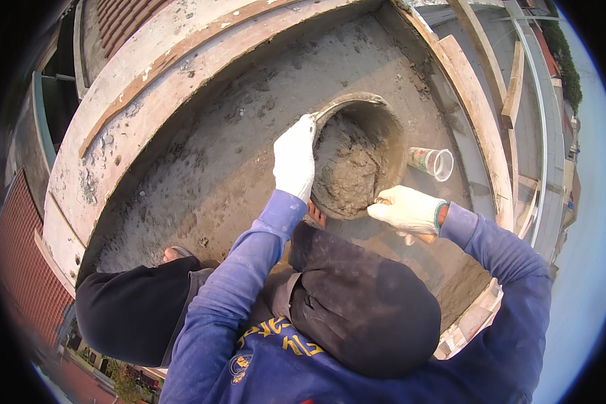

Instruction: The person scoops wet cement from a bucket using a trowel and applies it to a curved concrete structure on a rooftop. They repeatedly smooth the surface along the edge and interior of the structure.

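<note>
A dark bucket (396,128) tilts toward me on the cement-smeared floor, with wet grey mortar (353,165) inside. My left hand (294,158), in a white work glove, is closed on the bucket's left rim. At the near right side of the bucket, my gloved right hand (409,210) is wrapped round the wooden handle (425,238) of what looks like a trowel. Its blade is hidden by the mortar and the bucket's edge. A clear plastic cup (442,165) lies on its side just right of the bucket.
A curved concrete wall (124,124) rises at the left and far side. Wooden boards (481,128) edge the right, with a metal rail (537,101) beyond. My bent knees (363,303) are close to the bucket. Tiled roofs (30,256) lie below at the left.
</note>
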Motion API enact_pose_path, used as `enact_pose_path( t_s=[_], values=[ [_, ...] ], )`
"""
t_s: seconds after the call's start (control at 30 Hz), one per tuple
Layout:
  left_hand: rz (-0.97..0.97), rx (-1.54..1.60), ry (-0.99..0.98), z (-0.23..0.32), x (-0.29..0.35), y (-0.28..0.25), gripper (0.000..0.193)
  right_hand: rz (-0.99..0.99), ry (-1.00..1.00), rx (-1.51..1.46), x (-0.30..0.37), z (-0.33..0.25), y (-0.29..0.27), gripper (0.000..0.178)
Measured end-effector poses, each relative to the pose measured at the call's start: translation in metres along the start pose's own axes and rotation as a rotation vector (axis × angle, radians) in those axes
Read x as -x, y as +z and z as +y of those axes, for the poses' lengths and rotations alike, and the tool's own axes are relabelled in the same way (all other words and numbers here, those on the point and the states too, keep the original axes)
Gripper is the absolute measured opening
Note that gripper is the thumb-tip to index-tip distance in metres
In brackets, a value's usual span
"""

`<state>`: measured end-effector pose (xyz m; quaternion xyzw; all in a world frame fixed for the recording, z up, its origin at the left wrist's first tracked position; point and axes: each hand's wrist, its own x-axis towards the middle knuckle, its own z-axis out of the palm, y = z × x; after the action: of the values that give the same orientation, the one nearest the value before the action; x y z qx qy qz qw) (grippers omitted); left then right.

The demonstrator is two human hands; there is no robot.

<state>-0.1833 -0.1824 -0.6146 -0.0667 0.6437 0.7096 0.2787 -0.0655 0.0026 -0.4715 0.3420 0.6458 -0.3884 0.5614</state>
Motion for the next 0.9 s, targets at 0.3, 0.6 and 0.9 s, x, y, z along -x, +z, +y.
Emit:
enact_pose_path(
  t_s=[0.3,0.6,0.9],
  values=[
    [-0.209,-0.128,0.099,0.011,0.015,0.020,0.035,-0.292,-0.011,-0.994,0.015,0.027,0.020,0.028],
    [-0.315,-0.334,0.315,0.011,-0.008,0.017,0.034,-0.321,-0.116,-1.400,0.038,0.039,0.023,0.035],
    [-0.244,-0.313,0.115,0.004,-0.057,0.012,0.043,-0.224,-0.299,-1.257,0.033,0.078,0.026,0.043]
  ],
)
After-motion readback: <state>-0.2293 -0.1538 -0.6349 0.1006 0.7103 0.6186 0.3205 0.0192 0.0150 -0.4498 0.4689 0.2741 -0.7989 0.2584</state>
